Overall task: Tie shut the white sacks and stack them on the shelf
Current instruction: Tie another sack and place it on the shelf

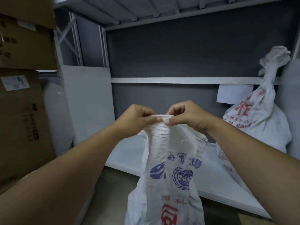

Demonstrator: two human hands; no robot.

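A white woven sack [165, 184] with blue and red print stands upright in front of me, its bottom out of view. Its top edge is folded and bunched into a narrow neck. My left hand [138, 119] pinches that folded rim from the left, and my right hand [186, 117] pinches it from the right, thumbs nearly meeting. A second white sack [259, 124] with red print sits on the white shelf board [129, 153] at the right, its neck twisted and tied, the top tuft reaching above the rear rail.
Stacked cardboard boxes [24, 111] fill the left side. A white panel [87, 101] stands at the shelf's left end. A grey back wall and an upper metal shelf [146, 12] enclose the bay. A paper sheet [233, 93] hangs from the rear rail.
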